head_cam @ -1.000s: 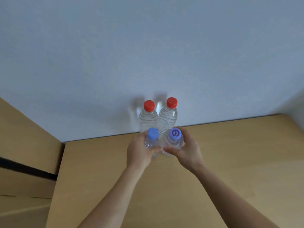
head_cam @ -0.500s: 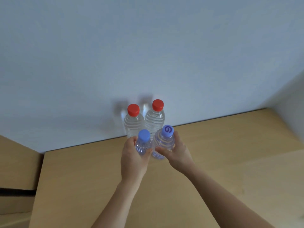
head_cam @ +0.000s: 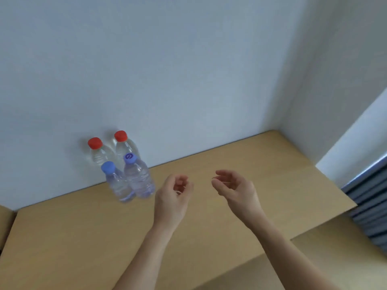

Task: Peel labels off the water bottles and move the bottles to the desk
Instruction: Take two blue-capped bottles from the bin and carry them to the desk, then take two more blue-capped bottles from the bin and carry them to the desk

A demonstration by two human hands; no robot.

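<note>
Bottles (head_cam: 134, 181): 4, upright, in a tight 2-by-2 cluster on the worktop (head_cam: 83, 237), at its back edge by the wall (head_cam: 167, 70), left of centre. Back row: left red-cap bottle (head_cam: 98, 156) and right red-cap bottle (head_cam: 126, 146), side by side, close to or touching the wall; cannot tell which. Front row: blue-cap bottle (head_cam: 118, 185) on the left, purple-cap bottle (head_cam: 140, 183) on the right, with a white swirl mark on its cap. The front 2 touch each other and overlap the back 2 in view. All 4 have clear plastic bodies. The frame is slightly blurred, so fine detail on the bodies is unreadable.

Left hand (head_cam: 171, 197) is released, fingers loosely curled, holding nothing. It hovers over the worktop just right of the purple-cap bottle, not touching it. Right hand (head_cam: 235, 190) is also released, fingers loosely curled toward the left hand, holding nothing. It is further right, well apart from the bottles. There is a gap between the 2 hands. Both forearms are bare and come in from the bottom edge.

The worktop is light wood and sits in a corner where 2 pale walls meet. A lower wood surface (head_cam: 335, 258) shows at bottom right. A dark blue-grey slatted thing (head_cam: 370, 206) is at the right edge; cannot tell what it is.
</note>
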